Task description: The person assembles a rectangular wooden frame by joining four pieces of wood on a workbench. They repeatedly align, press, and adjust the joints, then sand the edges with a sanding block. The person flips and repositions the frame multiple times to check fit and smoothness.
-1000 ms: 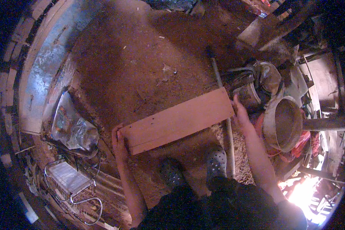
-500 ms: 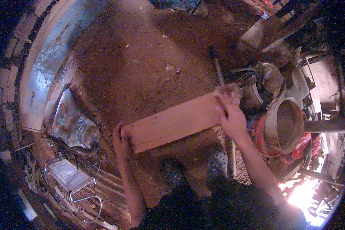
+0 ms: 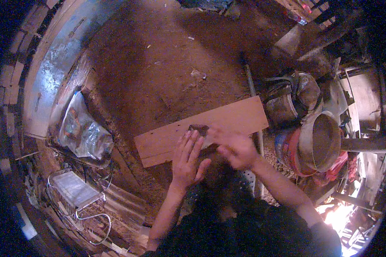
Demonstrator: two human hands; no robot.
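Has brought left hand (image 3: pixel 186 160) and right hand (image 3: pixel 236 149) in from the ends of the board (image 3: pixel 168 142) toward its middle. Rests the left there, fingers nearly straight and close, thumb spread; bends the right near a dark piece (image 3: pixel 197 127), too blurred to tell pinching from touching. Has the board crosswise before the body, left of a bucket (image 3: pixel 291 150).

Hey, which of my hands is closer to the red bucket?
Right. Your right hand appears over the near edge of the wooden board, left of the red bucket; your left hand is farther left, its fingers over the board.
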